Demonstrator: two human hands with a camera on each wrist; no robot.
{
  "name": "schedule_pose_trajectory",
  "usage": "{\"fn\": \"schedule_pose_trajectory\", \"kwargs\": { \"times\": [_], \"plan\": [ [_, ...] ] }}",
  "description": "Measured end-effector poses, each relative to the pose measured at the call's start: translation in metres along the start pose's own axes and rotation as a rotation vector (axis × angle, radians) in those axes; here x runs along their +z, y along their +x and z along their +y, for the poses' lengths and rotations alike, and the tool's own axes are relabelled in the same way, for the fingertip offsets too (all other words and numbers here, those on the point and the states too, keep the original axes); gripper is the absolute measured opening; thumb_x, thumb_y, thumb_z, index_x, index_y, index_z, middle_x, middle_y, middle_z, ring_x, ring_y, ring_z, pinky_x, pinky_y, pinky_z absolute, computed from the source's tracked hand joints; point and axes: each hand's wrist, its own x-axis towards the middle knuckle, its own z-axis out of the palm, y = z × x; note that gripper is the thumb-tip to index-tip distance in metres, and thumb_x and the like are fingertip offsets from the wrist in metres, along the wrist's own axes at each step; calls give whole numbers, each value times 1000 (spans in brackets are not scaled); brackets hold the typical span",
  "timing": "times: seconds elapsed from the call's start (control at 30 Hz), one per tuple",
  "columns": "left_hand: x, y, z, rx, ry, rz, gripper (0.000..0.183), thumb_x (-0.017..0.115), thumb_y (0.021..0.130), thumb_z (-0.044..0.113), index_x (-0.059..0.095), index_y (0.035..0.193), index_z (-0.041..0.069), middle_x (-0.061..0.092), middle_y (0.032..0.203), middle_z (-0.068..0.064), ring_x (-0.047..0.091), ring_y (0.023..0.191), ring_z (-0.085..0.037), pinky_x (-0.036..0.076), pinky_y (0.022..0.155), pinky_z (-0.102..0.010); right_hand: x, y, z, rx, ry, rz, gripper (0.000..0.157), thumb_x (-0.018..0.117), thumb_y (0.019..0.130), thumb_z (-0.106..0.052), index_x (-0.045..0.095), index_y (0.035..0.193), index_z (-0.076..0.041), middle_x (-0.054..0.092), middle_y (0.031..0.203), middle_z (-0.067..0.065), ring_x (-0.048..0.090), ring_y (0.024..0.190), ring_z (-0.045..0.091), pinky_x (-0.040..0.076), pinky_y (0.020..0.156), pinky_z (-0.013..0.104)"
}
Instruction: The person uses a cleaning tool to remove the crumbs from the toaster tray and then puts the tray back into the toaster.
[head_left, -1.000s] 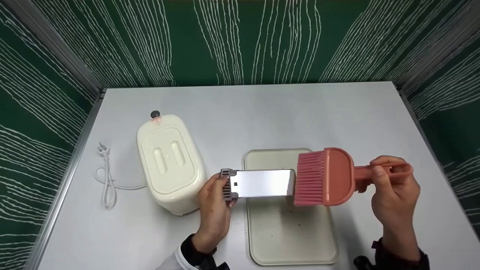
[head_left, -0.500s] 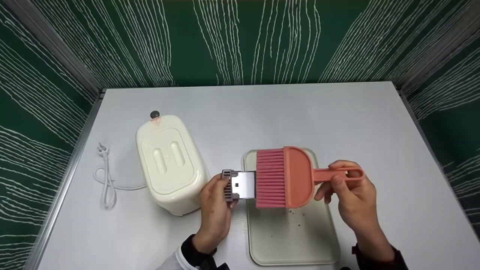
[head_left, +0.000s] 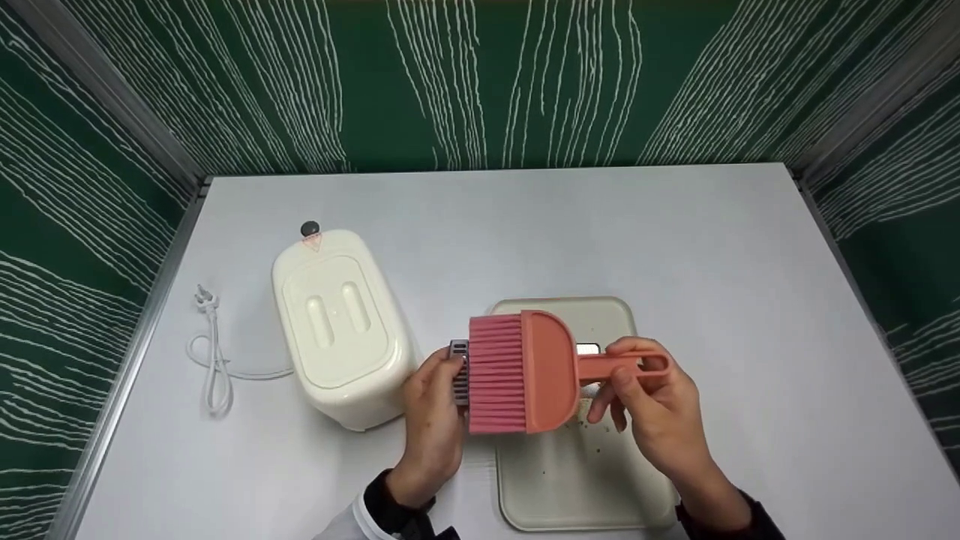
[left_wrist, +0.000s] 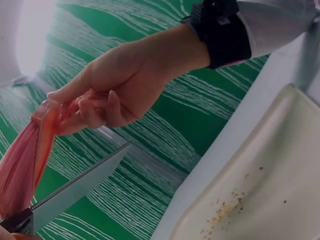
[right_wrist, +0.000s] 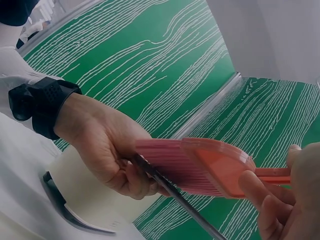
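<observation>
My left hand (head_left: 435, 431) grips the grey slotted end of a flat, shiny metal crumb tray (head_left: 459, 382), thumb on top. My right hand (head_left: 664, 416) holds a coral-pink brush (head_left: 551, 375) by its looped handle. The pink bristles (head_left: 496, 375) lie across the metal tray close to the left fingers and hide most of it from above. From the left wrist view, the crumb tray's plate (left_wrist: 82, 187) shows tilted, its far end pointing toward the right hand. Below both hands lies a beige serving tray (head_left: 585, 502) with brown crumbs (left_wrist: 227, 210) scattered on it.
Left of the hands stands a cream toaster (head_left: 337, 322) with two oblong recesses on top. Its white cord and plug (head_left: 210, 322) lie looped at the far left. Green walls with white lines (head_left: 510, 82) enclose the back and sides of the white table (head_left: 465, 232).
My right hand has swept the brush leftward along the metal crumb tray, from its far end to the slotted end. The left hand stays nearly still. More crumbs show on the beige tray.
</observation>
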Motion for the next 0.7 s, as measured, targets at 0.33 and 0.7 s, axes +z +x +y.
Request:
{"fn": "schedule_pose_trajectory", "kwargs": {
  "times": [0.33,0.7],
  "plan": [
    [-3,2,1,12,-2,4,28,46,101,3,65,115,-13,65,92,-15,59,74,-17,47,57,-24,-2,0,5,-53,-82,-7,19,54,103,11,56,122,10,71,81,9,67,56,15,31,36,29],
    [-3,2,3,6,-21,12,25,46,101,3,64,109,-11,60,82,-11,49,61,-13,36,49,-20,-11,5,-3,-70,-134,39,15,55,105,3,58,118,11,74,81,10,70,60,15,48,49,23]
  ]
}}
